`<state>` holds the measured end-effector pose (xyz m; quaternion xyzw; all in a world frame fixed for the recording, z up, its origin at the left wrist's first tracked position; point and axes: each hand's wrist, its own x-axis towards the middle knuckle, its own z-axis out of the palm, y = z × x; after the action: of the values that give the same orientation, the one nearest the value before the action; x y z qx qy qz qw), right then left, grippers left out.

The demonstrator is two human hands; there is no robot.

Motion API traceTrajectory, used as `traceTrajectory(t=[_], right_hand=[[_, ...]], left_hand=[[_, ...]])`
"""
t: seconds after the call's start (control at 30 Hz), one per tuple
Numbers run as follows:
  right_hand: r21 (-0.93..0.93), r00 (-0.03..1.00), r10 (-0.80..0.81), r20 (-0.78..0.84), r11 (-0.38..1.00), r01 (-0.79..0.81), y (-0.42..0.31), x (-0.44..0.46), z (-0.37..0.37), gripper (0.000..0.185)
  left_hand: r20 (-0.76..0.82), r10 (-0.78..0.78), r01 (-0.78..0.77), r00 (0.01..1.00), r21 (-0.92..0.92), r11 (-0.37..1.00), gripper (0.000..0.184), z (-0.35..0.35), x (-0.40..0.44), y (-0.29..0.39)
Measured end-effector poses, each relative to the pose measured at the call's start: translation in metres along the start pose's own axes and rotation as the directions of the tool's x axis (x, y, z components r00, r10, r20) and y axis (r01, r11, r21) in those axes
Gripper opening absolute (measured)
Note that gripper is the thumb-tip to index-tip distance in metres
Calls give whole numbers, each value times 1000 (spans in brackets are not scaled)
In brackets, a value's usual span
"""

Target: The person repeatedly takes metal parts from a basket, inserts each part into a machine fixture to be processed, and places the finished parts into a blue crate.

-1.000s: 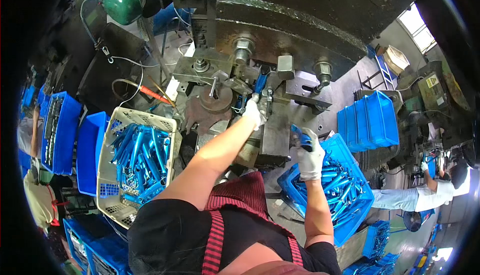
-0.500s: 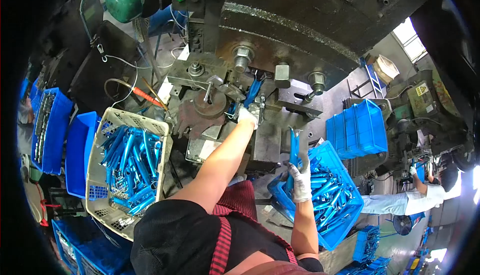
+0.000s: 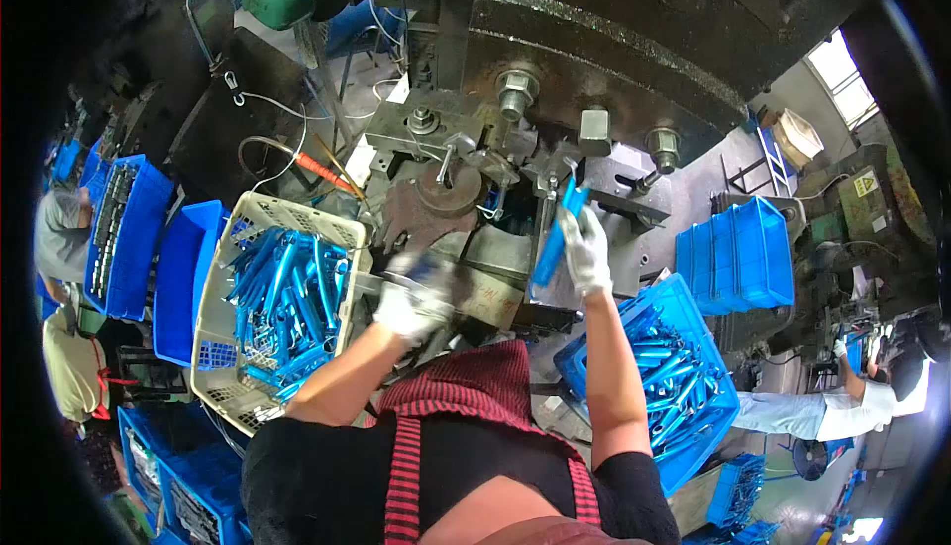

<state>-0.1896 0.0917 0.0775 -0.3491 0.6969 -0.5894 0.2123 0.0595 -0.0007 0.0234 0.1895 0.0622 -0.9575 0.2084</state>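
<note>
1. I see the blue part (image 3: 547,253) tilted in front of the machine (image 3: 614,64), between its metal blocks and the blue bin (image 3: 699,454).
2. The right hand (image 3: 588,256), gloved, pinches it between thumb and fingers; I judge the step in hand to be handling this single piece.
3. The left hand (image 3: 408,309) is blurred near the cream basket (image 3: 223,398); I cannot tell whether its fingers are spread or holding something.
4. More blue pieces lie heaped in basket and bin.
5. To my mind, the next move calls for a steady right pinch, with the piece's ends clear of the blocks.
</note>
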Motion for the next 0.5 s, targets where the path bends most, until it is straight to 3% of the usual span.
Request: traceTrajectory(t=[0.07,0.1,0.13,0.17,0.23,0.3,0.33,0.4,0.43,0.47,0.5], right_hand=[[-115,997,-77,-11,991,75,11,22,13,29],[-208,995,-97,-1,974,95,17,32,17,30],[-254,995,-101,-3,962,97,15,40,21,30],[-301,994,-106,-4,948,100,13,47,25,30],[-365,995,-98,-2,927,90,15,59,31,32],[-391,996,-86,-3,917,78,28,73,35,33],[-466,987,-161,-23,875,132,30,76,36,31],[-476,988,-152,0,869,134,35,82,38,32],[-483,989,-145,10,866,132,37,83,39,32],[-478,997,-79,24,875,80,32,82,39,33],[-533,995,-102,23,841,98,28,81,39,34]], left_hand=[[23,248,-233,968,-269,934,36,-17,-51,49],[-17,322,-305,947,-365,880,54,-11,-76,57],[-63,419,-419,906,-291,860,71,-7,-88,56],[-173,364,-401,915,-303,865,76,2,-93,53],[171,172,-154,970,-113,982,70,-6,-76,46],[44,197,-201,979,327,923,48,24,-47,42],[15,189,-178,982,415,892,42,33,-22,47],[117,64,-109,991,440,891,35,62,21,51],[84,52,-91,995,580,810,35,78,28,52],[163,-107,11,981,501,865,34,79,50,60],[116,-38,-35,992,570,821,33,87,60,59]])
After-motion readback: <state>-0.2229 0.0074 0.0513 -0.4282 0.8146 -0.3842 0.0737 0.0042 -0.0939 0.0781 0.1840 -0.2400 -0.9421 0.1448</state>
